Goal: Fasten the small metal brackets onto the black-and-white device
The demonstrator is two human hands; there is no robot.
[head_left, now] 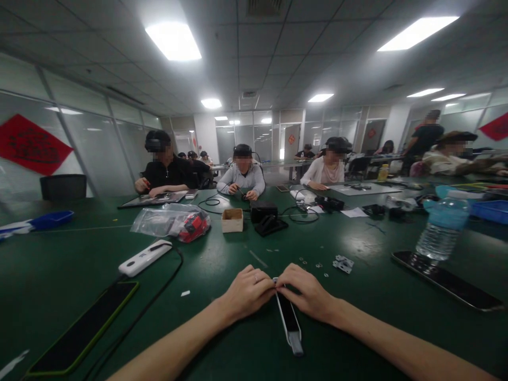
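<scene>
Around the work: white box (pixel 145 258) with cable (pixel 180 267) off to the left, cable trailing down beside the left forearm; metal bits (pixel 343 264) and small rings (pixel 318 265) just beyond the right hand (pixel 305 291). Farther across the desk (pixel 210 259): clear bag (pixel 154 221), cardboard box (pixel 232 220), black box (pixel 264 210). Water bottle (pixel 442 233) stands at right, close to a phone.

Slim device (pixel 288 312), dark with white rim, lies on the desk between the forearms, grey end toward the wearer. Grip: fingers of left hand (pixel 250 288) and right together, clamped at its far end; fingertip detail hidden.

Room: bare strip from cable to left forearm; wider patch between metal bits and right-hand phone (pixel 444 280). Near desk edge out of frame.

Count: one device, two phones, one bottle; rings several, too small to number.
</scene>
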